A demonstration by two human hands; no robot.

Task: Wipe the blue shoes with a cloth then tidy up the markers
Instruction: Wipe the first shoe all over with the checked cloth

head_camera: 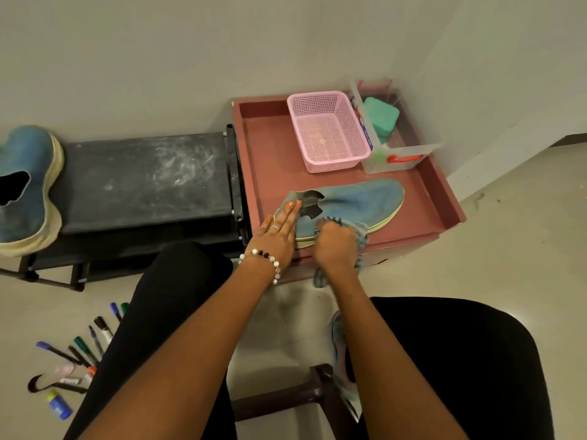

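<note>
On the red tray [422, 198], my left hand [279, 230] presses flat to steady the shoe [365, 198]; my right hand [333, 242], fingers curled, grips the cloth [360, 241] for wiping.

Dim warm indoor light, soft shadows under the forearms, wide-angle bending at edges, slight softness throughout

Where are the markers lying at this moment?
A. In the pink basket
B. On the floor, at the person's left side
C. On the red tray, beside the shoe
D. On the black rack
B: the markers lie loose on the floor at lower left, while the pink basket holds none.
</note>
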